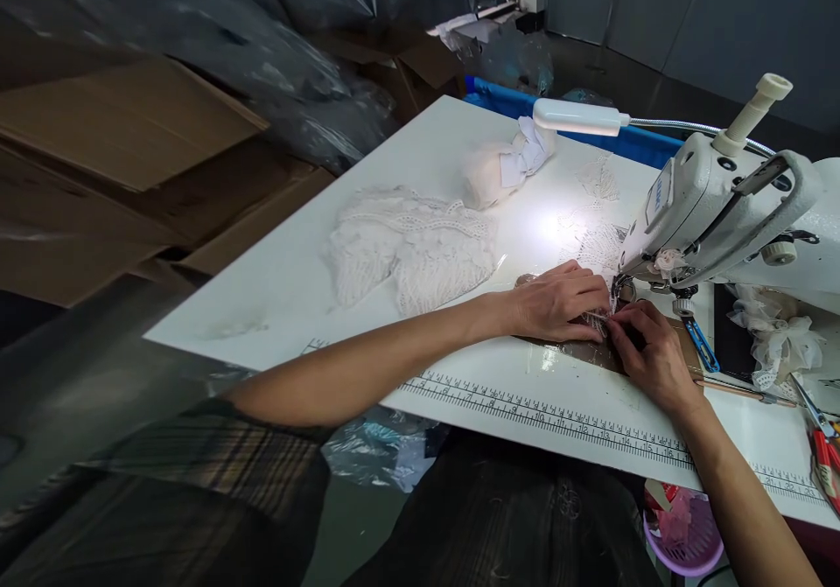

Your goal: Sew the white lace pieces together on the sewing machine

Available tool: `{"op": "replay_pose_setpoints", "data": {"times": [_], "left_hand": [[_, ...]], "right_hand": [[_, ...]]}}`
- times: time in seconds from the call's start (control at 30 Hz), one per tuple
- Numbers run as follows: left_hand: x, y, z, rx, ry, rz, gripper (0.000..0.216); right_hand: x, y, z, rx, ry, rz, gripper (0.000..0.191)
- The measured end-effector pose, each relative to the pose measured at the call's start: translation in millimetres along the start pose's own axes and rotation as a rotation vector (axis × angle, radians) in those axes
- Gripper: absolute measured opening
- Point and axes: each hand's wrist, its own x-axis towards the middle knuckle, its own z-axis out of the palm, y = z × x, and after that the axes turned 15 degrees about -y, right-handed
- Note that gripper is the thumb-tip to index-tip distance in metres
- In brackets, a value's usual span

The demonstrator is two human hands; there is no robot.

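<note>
My left hand (570,300) lies over a piece of white lace (596,246) just in front of the needle area of a white sewing machine (715,202). Its fingers are bent and pressed down on the fabric. Opposite it, my right hand (649,346) pinches the lace edge close to the presser foot (618,286), thumb and index finger together. The fingertips of both hands nearly meet there. Part of the lace is hidden beneath my left hand. More lace pieces (413,246) lie on the table to the left.
A bundle (489,174) with white cloth sits behind the lace. A lit lamp (581,117) hangs over the table (262,263). Right of the machine foot are a blue cutter (702,346), tulle bows (784,342) and red-handled scissors (822,456). Cardboard boxes (118,123) stand left; a purple basket (689,539) below.
</note>
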Motion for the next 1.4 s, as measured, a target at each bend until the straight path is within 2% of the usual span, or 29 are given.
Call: {"op": "replay_pose_setpoints", "data": {"times": [0.13,0.27,0.4,0.6,0.83,0.97,1.07,1.3,1.4], "left_hand": [[1.3,-1.6,-0.7,0.023,0.118,0.045,0.027],[1.4,-3.5,-3.3,-0.053,0.188,0.031,0.026],[0.2,-3.7,-1.3,-0.006,0.107,0.042,0.024],[-1.0,-3.9,5.2,0.115,0.041,0.134,0.027],[-2.1,-4.1,1.8,0.128,-0.038,0.131,0.023],[-1.7,-4.8,-0.9,0.169,-0.098,0.144,0.023],[-1.1,-4.9,-0.5,0.182,-0.119,0.142,0.024],[-2.1,-2.4,-0.9,0.217,-0.093,0.156,0.027],[-2.3,-0.2,-4.0,0.230,-0.125,0.133,0.029]], "right_hand": [[-1.8,2.3,-1.5,0.000,0.086,-0.002,0.018],[-3.9,4.8,-1.9,-0.180,-0.011,-0.061,0.030],[-4.4,5.1,-2.2,-0.277,-0.101,-0.125,0.034],[-11.3,5.2,-4.1,-0.182,-0.179,-0.139,0.035],[-12.7,5.8,-7.0,-0.128,-0.221,-0.131,0.036],[-12.1,8.6,-8.0,0.025,-0.135,-0.020,0.037],[-12.0,12.9,-2.9,-0.016,-0.051,0.071,0.042],[-13.0,20.9,2.8,-0.128,-0.079,0.008,0.038],[-12.9,22.1,0.2,-0.162,-0.083,-0.030,0.038]]}}
